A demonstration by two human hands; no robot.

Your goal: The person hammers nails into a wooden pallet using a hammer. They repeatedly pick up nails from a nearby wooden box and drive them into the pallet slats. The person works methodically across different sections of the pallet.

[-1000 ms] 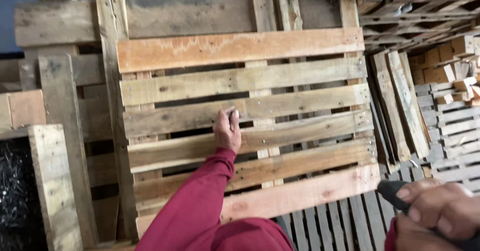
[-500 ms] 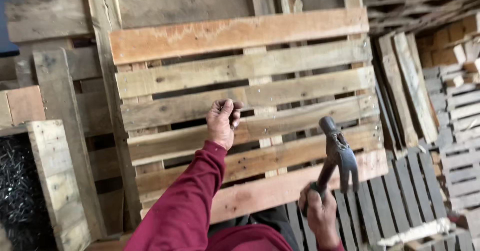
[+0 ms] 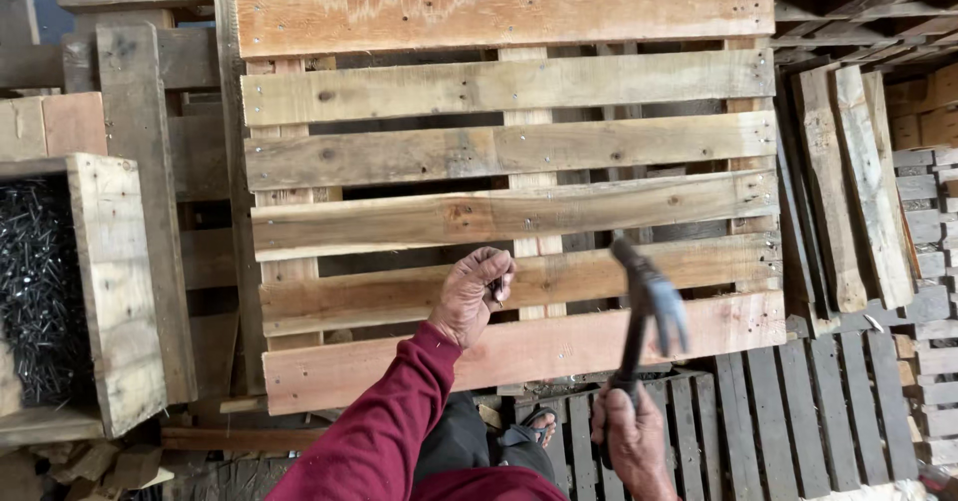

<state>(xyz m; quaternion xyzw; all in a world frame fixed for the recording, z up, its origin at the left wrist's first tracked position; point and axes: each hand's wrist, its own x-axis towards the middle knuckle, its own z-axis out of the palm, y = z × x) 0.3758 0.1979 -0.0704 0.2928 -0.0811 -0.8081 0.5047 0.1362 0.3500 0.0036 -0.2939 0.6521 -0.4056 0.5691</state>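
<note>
gripping a hammer (image 3: 651,296) beside a pallet (image 3: 509,202).

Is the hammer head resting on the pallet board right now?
No, the hammer is raised clear of the pallet, gripped low on its handle by the right hand, its head blurred in the air.

— Where does the pallet (image 3: 509,192) sit?
— Centre, slats running crosswise, propped over other pallets. The left hand (image 3: 471,294) rests on a lower slat toward six o'clock; the right hand (image 3: 631,439) is at five o'clock, below the pallet's edge, with the hammer (image 3: 647,301) reaching up over the lower slats.
— And at nine o'clock?
— A wooden box of nails (image 3: 40,291). At three o'clock, stacked pallets (image 3: 923,281) and leaning boards (image 3: 848,192).
</note>
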